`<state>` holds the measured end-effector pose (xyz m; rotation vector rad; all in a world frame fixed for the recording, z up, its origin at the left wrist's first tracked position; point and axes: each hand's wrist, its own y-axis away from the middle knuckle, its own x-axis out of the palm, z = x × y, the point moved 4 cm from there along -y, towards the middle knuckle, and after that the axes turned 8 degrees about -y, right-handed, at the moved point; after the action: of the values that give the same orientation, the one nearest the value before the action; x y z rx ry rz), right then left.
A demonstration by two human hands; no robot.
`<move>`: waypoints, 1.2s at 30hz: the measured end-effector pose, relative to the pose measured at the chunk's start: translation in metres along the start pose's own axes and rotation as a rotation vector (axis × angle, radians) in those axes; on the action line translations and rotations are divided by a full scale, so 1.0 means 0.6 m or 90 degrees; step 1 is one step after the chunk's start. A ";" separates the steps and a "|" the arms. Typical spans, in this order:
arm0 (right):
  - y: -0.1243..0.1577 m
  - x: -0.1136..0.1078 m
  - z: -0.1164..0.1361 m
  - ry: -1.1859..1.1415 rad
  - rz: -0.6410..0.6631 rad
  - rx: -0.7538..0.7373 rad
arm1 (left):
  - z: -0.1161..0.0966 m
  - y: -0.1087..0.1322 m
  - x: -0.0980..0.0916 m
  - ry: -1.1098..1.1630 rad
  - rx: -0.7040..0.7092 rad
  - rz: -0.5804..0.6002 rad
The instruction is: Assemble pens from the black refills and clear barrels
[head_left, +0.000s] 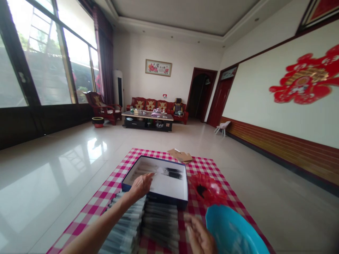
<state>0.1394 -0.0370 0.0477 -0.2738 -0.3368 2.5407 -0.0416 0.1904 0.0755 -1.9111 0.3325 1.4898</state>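
My left hand [142, 184] reaches over the near rim of a shallow white-lined box [164, 188] with dark blue sides. Its fingers are closed together, and whatever they hold is too small to make out. Inside the box lie thin black pieces [174, 173] on the right and pale, blurred sticks [144, 170] on the left. My right hand [200, 233] hovers beside the blue plastic bowl [238, 229], fingers apart and nothing visible in them. Between my arms rest two piles of pen-like sticks, a pale pile [128, 220] and a darker pile [160, 222].
A red petal-edged dish [208, 189] with dark small contents sits right of the box. Folded brown cardboard [180, 155] lies at the far edge of the pink checked tablecloth [92, 208]. Farther off stand a coffee table [148, 120], a red sofa [153, 103] and a small chair [223, 127].
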 end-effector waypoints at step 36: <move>-0.361 0.159 -0.094 0.782 0.358 -0.110 | -0.049 0.124 -0.043 0.261 -0.045 -0.110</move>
<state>0.1840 0.2019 0.0463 -2.0677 0.0353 2.2766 -0.0703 0.1116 0.0766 -2.2367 0.2903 1.0052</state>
